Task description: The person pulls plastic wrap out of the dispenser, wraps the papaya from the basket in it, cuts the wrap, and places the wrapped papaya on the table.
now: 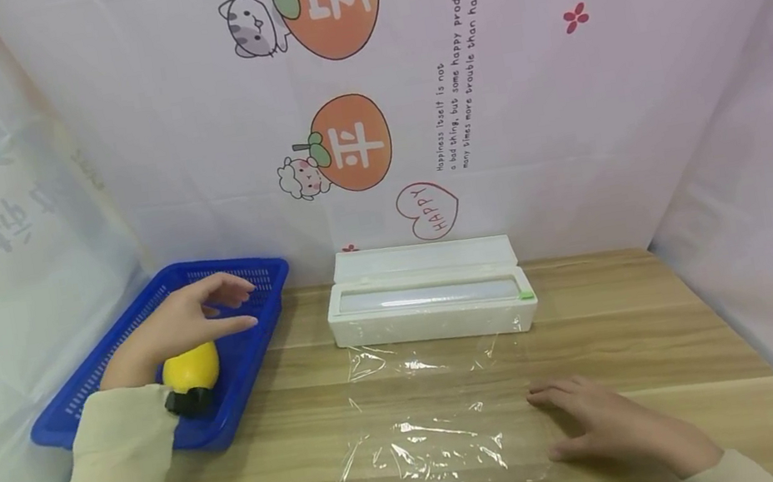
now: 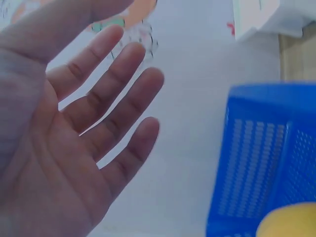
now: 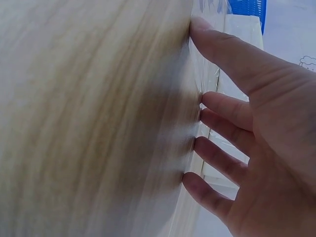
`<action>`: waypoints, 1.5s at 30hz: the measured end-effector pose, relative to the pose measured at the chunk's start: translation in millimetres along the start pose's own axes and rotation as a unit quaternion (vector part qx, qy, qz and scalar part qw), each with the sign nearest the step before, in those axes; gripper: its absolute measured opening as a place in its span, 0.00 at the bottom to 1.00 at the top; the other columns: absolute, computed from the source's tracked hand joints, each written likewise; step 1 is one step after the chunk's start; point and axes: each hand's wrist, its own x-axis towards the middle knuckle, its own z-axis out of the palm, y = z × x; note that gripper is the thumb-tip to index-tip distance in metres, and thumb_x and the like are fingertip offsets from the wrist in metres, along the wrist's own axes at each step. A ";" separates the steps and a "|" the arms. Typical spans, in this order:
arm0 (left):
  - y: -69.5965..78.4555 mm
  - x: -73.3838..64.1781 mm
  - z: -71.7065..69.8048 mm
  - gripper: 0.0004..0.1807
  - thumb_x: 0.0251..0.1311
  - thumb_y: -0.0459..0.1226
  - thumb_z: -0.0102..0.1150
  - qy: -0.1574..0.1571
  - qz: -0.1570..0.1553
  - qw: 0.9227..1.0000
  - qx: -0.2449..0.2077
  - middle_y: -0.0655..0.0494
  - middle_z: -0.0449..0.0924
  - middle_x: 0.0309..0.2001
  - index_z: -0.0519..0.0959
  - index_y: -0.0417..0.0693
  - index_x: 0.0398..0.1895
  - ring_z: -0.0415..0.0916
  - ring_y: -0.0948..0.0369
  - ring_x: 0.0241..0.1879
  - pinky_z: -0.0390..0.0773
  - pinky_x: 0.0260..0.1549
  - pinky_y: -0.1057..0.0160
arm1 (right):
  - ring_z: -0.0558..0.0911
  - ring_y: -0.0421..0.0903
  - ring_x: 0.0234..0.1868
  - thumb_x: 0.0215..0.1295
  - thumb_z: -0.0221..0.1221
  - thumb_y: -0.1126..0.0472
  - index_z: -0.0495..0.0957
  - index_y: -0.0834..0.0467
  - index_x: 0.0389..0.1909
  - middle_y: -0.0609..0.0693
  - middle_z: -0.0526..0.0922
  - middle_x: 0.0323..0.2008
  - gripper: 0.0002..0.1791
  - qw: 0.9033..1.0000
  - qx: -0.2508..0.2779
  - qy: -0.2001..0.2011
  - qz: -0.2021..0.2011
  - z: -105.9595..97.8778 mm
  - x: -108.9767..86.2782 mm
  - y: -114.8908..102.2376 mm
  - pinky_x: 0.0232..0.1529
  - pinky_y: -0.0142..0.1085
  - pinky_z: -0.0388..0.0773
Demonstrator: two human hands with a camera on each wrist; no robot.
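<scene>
My left hand [image 1: 189,316] hovers over a blue plastic basket [image 1: 266,294], its fingers spread and holding nothing. Below that hand a yellow, rounded object [image 1: 192,368] lies in the basket, partly hidden by the wrist and its black strap. The left wrist view shows the bare palm [image 2: 54,163] beside the basket's slotted wall. A sheet of clear plastic wrap [image 1: 421,412] lies spread on the wooden table. My right hand [image 1: 597,422] rests its fingertips on the table at the sheet's right edge, fingers extended; the right wrist view shows the fingertips [image 3: 210,101] touching the surface.
A white wrap dispenser box [image 1: 430,325] stands at the back of the table with its lid [image 1: 423,256] raised. The wrap runs from its front. Printed white sheeting [image 1: 528,126] walls the back and both sides of the wooden table [image 1: 647,351].
</scene>
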 end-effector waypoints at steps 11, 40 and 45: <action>-48.6 1.6 -9.0 0.35 0.65 0.52 0.64 0.007 -0.082 0.995 -0.051 0.37 0.70 0.64 0.69 0.41 0.67 0.67 0.42 0.64 0.66 0.62 0.37 | 0.73 0.61 0.62 0.55 0.69 0.37 0.75 0.57 0.63 0.54 0.76 0.63 0.40 1.000 0.006 -0.013 0.000 -3.7 1.0 -3.8 0.58 0.63 0.70; -131.0 -19.8 8.9 0.59 0.65 0.59 0.57 -0.065 -0.253 0.963 -0.071 0.15 0.41 0.68 0.39 0.21 0.73 0.50 0.26 0.66 0.61 0.62 0.31 | 0.73 0.60 0.62 0.54 0.69 0.36 0.75 0.57 0.63 0.54 0.76 0.62 0.41 1.000 0.010 -0.016 0.012 -3.6 1.2 0.9 0.59 0.62 0.70; -122.1 -25.1 6.8 0.60 0.64 0.60 0.55 -0.099 -0.290 0.947 -0.094 0.15 0.42 0.67 0.38 0.19 0.72 0.50 0.25 0.65 0.62 0.62 0.32 | 0.74 0.59 0.61 0.54 0.68 0.35 0.75 0.56 0.63 0.53 0.77 0.62 0.41 1.000 0.006 -0.009 0.008 -3.1 0.7 0.3 0.59 0.62 0.71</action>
